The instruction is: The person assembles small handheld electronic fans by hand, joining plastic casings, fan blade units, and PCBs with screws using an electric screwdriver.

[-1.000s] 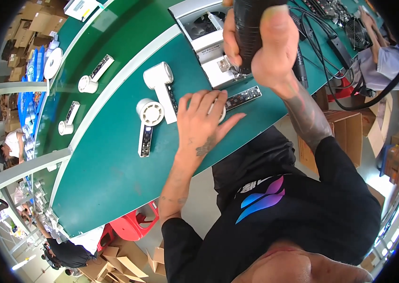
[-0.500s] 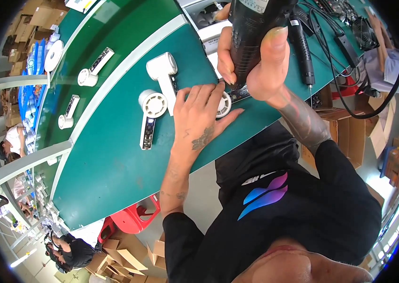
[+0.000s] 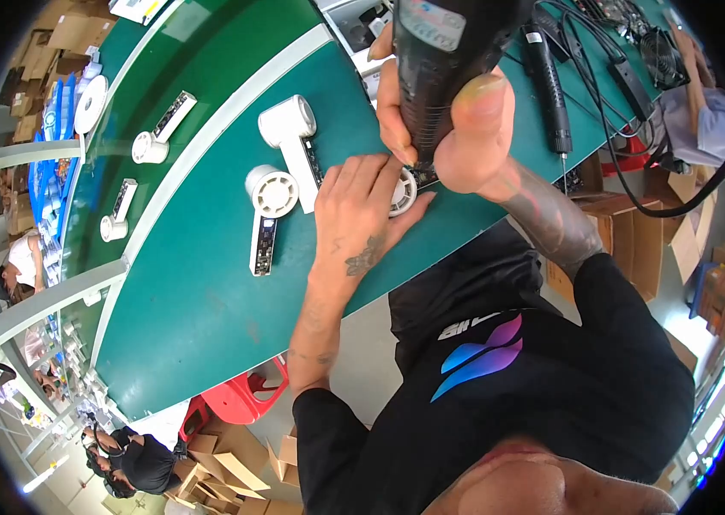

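In my right hand is a black electric screwdriver, gripped upright with its lower end over the board side of a white handheld fan body. The driver's tip is hidden behind my fingers. My left hand lies over that fan body, fingers curled on its far side and thumb along its round vented end, holding it against the green table. To the left of that hand are two more fan bodies: one with its circuit board facing up, the other lying just beyond it.
A second electric screwdriver stands to the right among black cables. Beyond a pale rail, a green conveyor belt carries more fan bodies. A cardboard box and a red stool are below the table's near edge.
My right hand and the screwdriver have shifted slightly left, covering more of the fan's circuit board. My left hand keeps its hold. The view has moved a little.
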{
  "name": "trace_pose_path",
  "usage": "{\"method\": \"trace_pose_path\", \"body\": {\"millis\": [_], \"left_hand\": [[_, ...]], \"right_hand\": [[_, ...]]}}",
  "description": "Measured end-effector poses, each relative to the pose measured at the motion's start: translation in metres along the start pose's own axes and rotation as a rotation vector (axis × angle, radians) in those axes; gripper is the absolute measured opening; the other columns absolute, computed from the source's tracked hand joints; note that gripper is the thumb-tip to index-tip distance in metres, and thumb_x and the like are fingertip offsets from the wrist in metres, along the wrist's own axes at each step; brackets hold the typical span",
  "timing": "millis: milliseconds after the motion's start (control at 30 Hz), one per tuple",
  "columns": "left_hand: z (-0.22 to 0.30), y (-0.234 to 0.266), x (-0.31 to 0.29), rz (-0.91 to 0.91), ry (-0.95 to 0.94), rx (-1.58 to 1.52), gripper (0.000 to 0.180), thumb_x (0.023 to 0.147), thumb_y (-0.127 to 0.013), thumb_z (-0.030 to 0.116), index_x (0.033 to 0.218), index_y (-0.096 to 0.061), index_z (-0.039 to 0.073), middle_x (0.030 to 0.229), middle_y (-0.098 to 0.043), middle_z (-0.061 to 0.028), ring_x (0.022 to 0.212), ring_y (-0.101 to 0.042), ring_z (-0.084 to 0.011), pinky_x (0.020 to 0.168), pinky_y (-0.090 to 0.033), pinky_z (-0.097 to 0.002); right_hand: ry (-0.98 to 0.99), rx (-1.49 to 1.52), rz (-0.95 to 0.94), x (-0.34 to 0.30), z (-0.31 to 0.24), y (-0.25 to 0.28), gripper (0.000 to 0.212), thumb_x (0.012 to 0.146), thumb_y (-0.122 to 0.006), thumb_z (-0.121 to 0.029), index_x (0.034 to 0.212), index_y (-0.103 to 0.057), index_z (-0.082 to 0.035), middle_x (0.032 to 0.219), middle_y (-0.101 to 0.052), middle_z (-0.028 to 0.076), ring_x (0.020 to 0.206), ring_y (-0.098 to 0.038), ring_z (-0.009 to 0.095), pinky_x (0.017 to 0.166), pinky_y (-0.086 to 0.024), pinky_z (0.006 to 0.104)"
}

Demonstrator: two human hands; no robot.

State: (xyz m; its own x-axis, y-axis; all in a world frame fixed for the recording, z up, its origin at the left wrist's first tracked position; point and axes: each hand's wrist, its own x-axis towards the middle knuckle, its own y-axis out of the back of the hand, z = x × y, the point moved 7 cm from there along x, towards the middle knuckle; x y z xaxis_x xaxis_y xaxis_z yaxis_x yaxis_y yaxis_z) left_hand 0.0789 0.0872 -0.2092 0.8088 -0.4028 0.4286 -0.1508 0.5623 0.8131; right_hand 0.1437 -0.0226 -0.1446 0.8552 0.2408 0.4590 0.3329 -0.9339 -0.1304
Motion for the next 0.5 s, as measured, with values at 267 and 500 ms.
{"method": "trace_pose_path", "body": {"millis": [267,500], "left_hand": [[-0.002,0.000,0.000,0.017,0.047,-0.113,0.038,0.068,-0.089,0.016,0.098,-0.069,0.001,0.096,-0.065,-0.0079,0.088,-0.065,-0.0273,0.072,-0.055,-0.0389],[0.001,-0.001,0.000,0.038,0.026,-0.058,0.043,0.069,-0.088,0.017,0.104,-0.071,0.000,0.098,-0.066,-0.0088,0.089,-0.065,-0.0269,0.074,-0.056,-0.0382]], "right_hand": [[0.071,0.051,0.001,-0.005,0.004,-0.004,0.096,0.094,-0.043,-0.081,0.118,-0.048,0.012,0.063,-0.057,0.008,0.049,-0.050,0.009,0.047,-0.041,0.0232],[-0.133,0.139,-0.009,-0.006,-0.003,0.011,0.106,0.083,-0.043,-0.093,0.118,-0.051,0.007,0.068,-0.058,0.007,0.052,-0.052,0.011,0.046,-0.042,0.0264]]}}
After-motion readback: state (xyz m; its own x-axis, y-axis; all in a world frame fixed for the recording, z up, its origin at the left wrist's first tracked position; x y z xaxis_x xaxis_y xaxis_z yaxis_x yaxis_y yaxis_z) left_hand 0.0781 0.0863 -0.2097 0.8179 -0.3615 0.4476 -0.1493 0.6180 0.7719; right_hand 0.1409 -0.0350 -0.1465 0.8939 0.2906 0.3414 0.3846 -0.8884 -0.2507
